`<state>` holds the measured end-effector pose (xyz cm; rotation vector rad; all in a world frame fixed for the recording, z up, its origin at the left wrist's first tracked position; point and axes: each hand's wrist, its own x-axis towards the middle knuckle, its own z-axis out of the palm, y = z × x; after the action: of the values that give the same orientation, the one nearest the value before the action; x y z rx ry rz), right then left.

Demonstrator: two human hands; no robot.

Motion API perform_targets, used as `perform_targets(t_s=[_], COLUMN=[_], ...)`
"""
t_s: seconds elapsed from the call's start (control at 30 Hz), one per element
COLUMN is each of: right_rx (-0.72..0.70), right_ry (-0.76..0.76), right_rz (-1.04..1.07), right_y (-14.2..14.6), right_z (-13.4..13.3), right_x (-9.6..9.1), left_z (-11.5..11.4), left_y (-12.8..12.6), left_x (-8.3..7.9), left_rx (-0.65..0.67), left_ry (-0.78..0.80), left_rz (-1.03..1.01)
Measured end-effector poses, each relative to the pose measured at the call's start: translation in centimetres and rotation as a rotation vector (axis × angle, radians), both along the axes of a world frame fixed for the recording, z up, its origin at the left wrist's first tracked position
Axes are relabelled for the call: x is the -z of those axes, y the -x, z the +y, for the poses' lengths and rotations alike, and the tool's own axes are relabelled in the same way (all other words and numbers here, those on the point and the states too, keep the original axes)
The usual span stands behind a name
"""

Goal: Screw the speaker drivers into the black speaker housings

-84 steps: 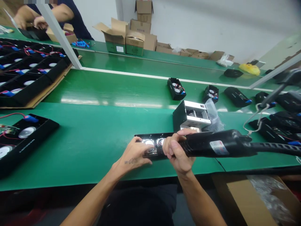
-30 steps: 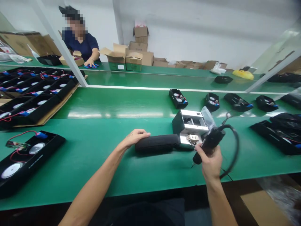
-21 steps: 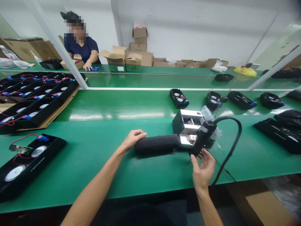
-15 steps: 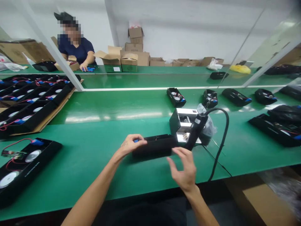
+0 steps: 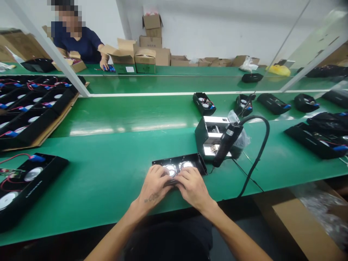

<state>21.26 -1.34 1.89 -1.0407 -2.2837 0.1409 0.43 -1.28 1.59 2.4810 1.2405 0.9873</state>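
Cardboard boxes (image 5: pixel 151 41) and a yellow bag (image 5: pixel 279 70) sit near the wall (image 5: pixel 212 29).

Assembly workshop: green bench (image 5: pixel 103 163), cartons (image 5: pixel 145 61)

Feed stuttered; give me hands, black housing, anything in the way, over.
Left hand, right hand gripping near side of black housing. Housing open side up. Black tool beside its right end, touching neither hand.
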Motion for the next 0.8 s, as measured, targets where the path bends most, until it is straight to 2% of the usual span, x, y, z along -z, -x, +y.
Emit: perform_targets(t_s=[0.2,0.33,0.43,0.53,0.6,0.7,0.8], right_rx=[-0.014,-0.033,-0.045,-0.042,-0.078,-0.213,-0.336], right_ry=[-0.167,-0.163,-0.093,0.134,0.268,0.252,0.229], right_rz=[0.094,0.079,0.062,-0.043,-0.193,-0.39,-0.483], right_y=[0.3,0.0,-0.1,0.3,0.7,1.3,1.5], right_z=[-0.1,0.2,1.1,2.9,4.5,6.4,6.6], right_x=[1.9,2.2,0.7,-2.3,-4.6,-7.0,-7.1], left_z=[-0.5,-0.5,0.3,1.7,2.7,3.2,2.7], left_y=[-0.7,-0.7,0.0,0.8,1.0,0.8,0.4], left_x=[0.8,0.8,0.2,-0.4,-0.3,0.4,1.4], left_rx=[-0.005,-0.014,0.022,0.018,-0.029,-0.079,-0.089], left_ry=[0.046,0.062,0.05,-0.045,-0.099,-0.126,-0.165], left_rz=[-0.113,-0.101,-0.088,-0.164,-0.232,-0.292,-0.325])
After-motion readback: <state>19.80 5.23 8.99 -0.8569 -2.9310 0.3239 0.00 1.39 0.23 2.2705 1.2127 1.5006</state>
